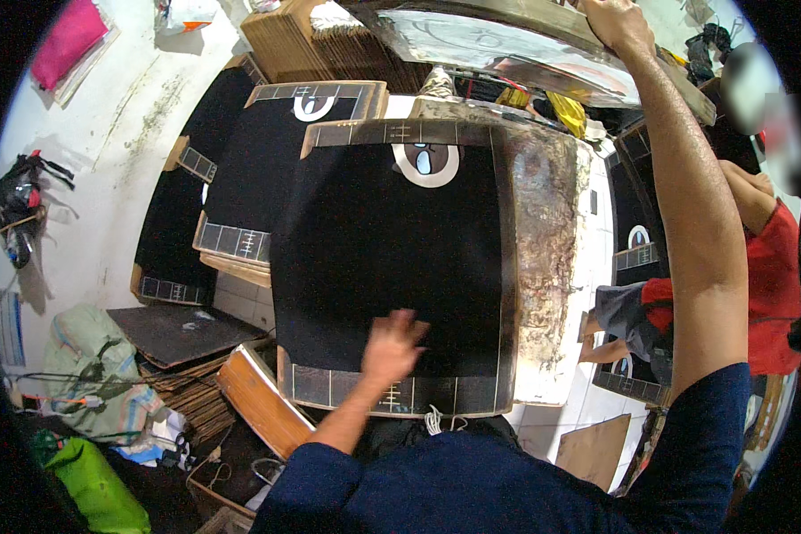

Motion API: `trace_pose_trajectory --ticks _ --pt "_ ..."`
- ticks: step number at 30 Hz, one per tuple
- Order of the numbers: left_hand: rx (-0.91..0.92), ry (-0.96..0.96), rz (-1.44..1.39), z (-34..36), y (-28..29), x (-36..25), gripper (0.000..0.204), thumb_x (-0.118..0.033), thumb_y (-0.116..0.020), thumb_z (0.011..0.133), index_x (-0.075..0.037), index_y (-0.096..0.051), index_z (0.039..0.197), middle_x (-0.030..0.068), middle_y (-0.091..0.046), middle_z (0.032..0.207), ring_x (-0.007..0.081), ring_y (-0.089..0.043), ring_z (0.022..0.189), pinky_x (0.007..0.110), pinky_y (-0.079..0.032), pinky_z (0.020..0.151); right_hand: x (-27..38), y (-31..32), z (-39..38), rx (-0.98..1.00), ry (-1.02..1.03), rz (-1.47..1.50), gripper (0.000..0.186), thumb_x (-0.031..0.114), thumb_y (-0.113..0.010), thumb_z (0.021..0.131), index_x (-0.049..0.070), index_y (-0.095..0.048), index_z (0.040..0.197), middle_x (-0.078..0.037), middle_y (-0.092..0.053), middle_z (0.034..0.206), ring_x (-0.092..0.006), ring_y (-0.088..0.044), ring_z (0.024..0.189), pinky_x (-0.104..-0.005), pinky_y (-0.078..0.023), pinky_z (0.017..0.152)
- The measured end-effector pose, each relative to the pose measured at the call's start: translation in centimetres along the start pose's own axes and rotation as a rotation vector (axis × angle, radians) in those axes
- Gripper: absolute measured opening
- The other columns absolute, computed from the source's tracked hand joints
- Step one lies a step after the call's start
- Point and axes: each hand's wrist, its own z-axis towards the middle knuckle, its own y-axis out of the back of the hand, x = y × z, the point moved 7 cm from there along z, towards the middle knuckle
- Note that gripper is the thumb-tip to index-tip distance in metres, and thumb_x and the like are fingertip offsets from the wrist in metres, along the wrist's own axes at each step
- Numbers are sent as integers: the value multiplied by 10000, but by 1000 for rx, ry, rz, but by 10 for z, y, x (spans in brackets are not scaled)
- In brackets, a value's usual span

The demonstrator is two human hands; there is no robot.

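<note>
A piece of black fabric [383, 258] lies flat over a board [329, 387] with ruled, marked ends in front of me. It carries a round white, grey and blue print [427, 165] near its far edge. My left hand [393, 345] is over the near part of the fabric, fingers spread and slightly blurred; whether it touches the cloth I cannot tell. At the far right, my right hand [621, 27] grips the top edge of a wooden-framed printing screen [516, 53], which is raised and tilted. Part of that hand is cut off by the picture's edge.
More boards with black fabric [262, 169] stand to the left. A stained ledge [547, 267] runs along the right side. Beyond it is a person in red [770, 285]. Stacked boards [191, 392], a wooden piece [267, 400] and a green bag [98, 489] lie lower left.
</note>
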Motion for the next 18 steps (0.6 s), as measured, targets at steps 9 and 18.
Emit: trace_pose_trajectory --ticks 9,18 --pt "-407 1175 -106 -117 80 249 672 -638 -699 894 -16 -712 1147 254 -739 1062 464 -681 1057 527 -516 926 2 5 -6 -9 -145 -69 502 519 -604 917 161 -764 1229 -185 -716 1264 -383 -667 1200 -460 -515 1040" --pt "-254 782 -205 -12 55 203 799 -643 -826 770 0 -679 1222 258 -740 1075 479 -695 1032 531 -535 898 -1 2 -9 -34 -122 -89 532 511 -586 915 153 -739 1278 -189 -708 1288 -374 -655 1230 -448 -493 1081"
